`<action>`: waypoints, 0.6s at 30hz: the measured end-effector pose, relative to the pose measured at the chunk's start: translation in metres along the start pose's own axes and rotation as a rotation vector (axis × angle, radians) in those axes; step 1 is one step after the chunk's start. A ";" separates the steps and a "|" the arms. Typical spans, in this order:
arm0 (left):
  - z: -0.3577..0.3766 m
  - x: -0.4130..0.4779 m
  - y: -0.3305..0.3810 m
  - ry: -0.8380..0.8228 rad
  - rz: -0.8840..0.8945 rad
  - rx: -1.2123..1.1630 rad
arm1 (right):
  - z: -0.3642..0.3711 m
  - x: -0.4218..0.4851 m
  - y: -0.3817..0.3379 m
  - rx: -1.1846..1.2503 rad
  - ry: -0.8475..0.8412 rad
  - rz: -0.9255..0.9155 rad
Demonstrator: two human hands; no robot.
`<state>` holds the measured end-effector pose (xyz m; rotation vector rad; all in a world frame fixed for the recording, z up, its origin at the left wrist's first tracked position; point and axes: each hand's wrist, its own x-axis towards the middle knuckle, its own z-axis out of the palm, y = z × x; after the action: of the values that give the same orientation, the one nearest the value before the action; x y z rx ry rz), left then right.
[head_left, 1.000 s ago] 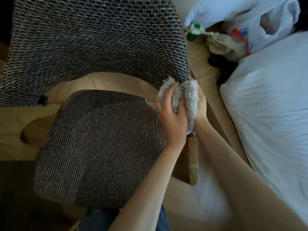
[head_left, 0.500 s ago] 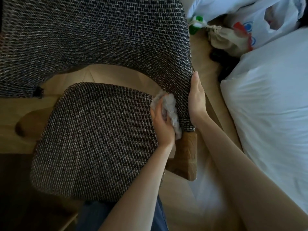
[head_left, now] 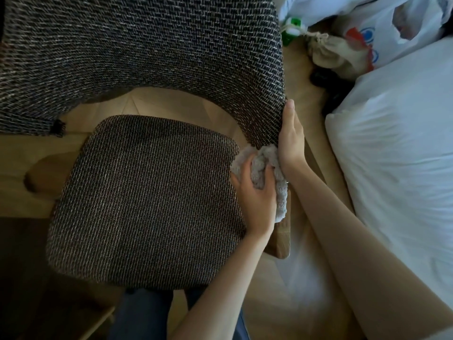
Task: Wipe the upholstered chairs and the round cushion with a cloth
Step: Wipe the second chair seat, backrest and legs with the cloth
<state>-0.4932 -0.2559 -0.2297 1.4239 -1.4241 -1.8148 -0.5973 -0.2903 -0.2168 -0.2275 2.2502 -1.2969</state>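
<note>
Wiping of the chair (head_left: 147, 200) is in hand: your left hand (head_left: 256, 195) bunches the cloth (head_left: 266, 163) in curled fingers at the chair's right side, just under the backrest (head_left: 152, 52). Your right hand (head_left: 291, 141) lies flat against the backrest's edge, holding nothing. Next, likely, rub the cloth up that edge.

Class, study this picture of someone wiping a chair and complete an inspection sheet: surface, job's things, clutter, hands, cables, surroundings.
Surface: woven seat cushion, nothing lying on it.
Job's things: grey cloth bunched at the seat's right edge, below the woven backrest.
Clutter: white plastic bag, drawstring pouch, green-white item.
Hands: left hand grips the cloth; right hand lies flat against the backrest's side edge.
Cables: nothing seen.
Surroundings: white bedding at right; light wooden floor.
</note>
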 end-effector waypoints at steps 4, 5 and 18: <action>-0.003 0.013 -0.015 -0.012 -0.149 -0.079 | 0.000 0.001 0.001 -0.002 0.018 0.025; -0.005 0.015 -0.021 -0.020 -0.191 -0.094 | 0.000 0.002 0.001 -0.005 0.022 0.029; -0.017 -0.045 -0.009 -0.058 -0.042 0.032 | -0.003 -0.006 0.000 -0.051 -0.026 0.019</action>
<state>-0.4589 -0.2238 -0.2167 1.4374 -1.4679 -1.8818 -0.5936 -0.2855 -0.2129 -0.2387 2.2603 -1.2210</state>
